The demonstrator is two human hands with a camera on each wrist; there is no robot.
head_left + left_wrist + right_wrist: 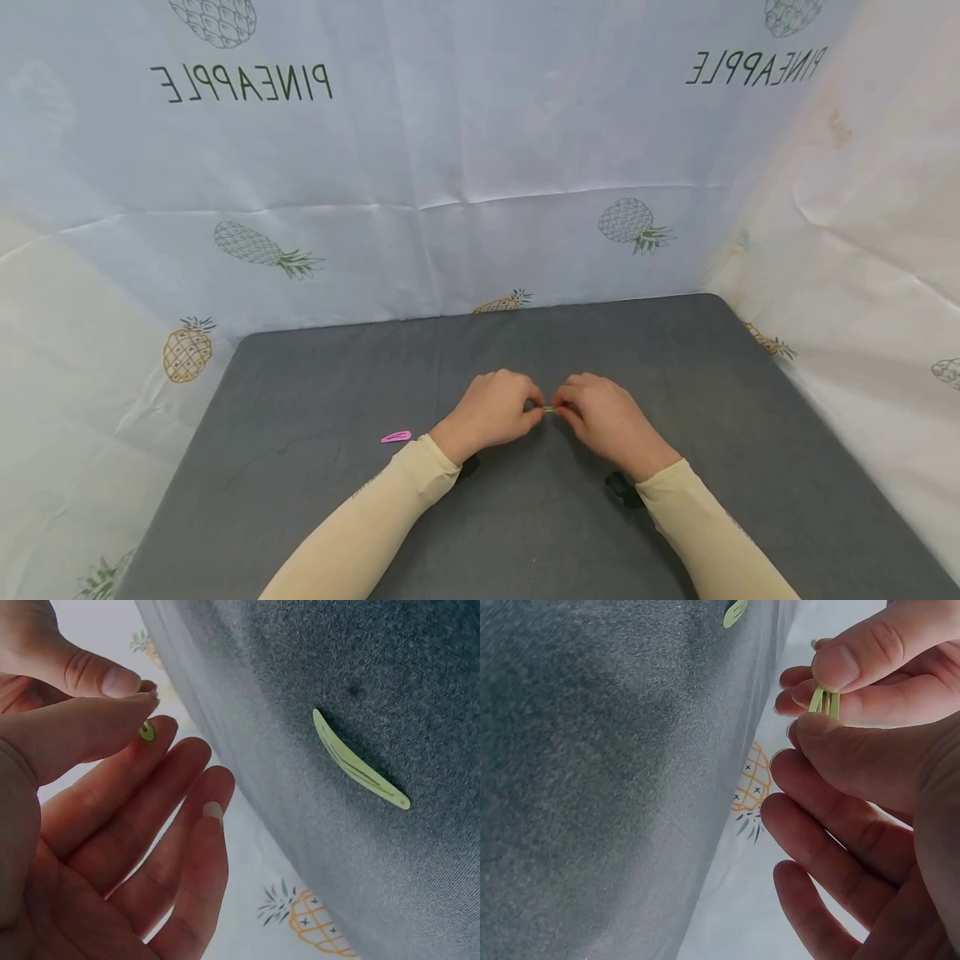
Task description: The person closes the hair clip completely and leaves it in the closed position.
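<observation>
Between the fingertips of my two hands is a small green snap hair clip. My left hand pinches one end with thumb and forefinger, and a rounded tip of the clip sticks out there. The other end is pinched by my right hand; the middle of the clip shows between the two thumbs. Fingers cover much of it. Left of my left hand, a pink hair clip lies on the table. The left wrist view has a yellow-green clip lying on the table; whether it is that same one, I cannot tell.
The grey table has a rounded far edge close to the hanging cloth. White cloth printed with pineapples surrounds it at the back and sides. A dark wrist strap shows under the right sleeve.
</observation>
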